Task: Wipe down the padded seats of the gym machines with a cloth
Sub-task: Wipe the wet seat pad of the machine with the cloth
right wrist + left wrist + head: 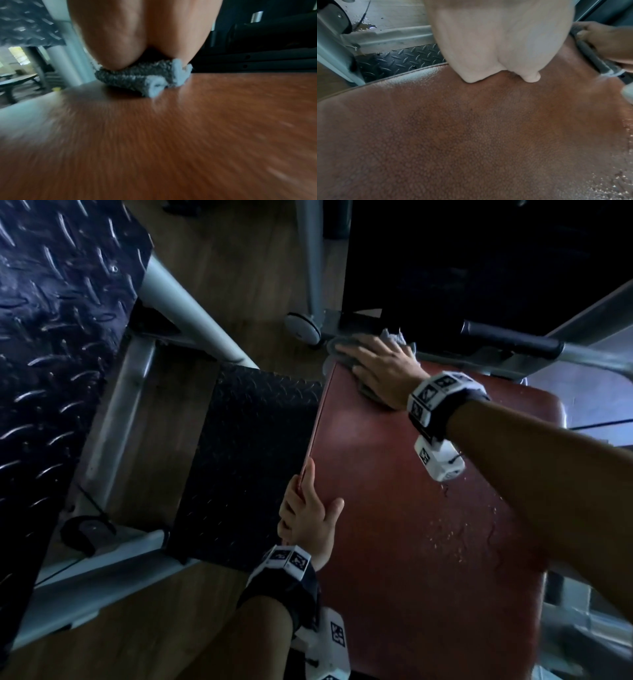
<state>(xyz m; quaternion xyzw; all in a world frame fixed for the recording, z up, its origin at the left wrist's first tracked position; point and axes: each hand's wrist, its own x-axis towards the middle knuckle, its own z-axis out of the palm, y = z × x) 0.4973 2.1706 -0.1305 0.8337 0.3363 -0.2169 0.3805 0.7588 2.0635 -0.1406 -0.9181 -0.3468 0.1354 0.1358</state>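
A reddish-brown padded seat (428,508) fills the middle and right of the head view, its grained surface (453,135) wet with droplets at the right. My right hand (376,364) lies flat with straight fingers on a grey cloth (394,336), pressing it on the seat's far left corner. In the right wrist view the bunched grey cloth (137,79) sits under my palm on the seat (188,135). My left hand (308,508) grips the seat's left edge, fingers curled under the rim and thumb on top.
Black diamond-plate footplates (246,460) lie left of the seat, a larger one (51,337) beyond. Grey steel frame tubes (191,313) cross between them. A black handle grip (510,338) sticks out behind the seat, beside a dark back pad (479,251). Wooden floor (239,251) lies beneath.
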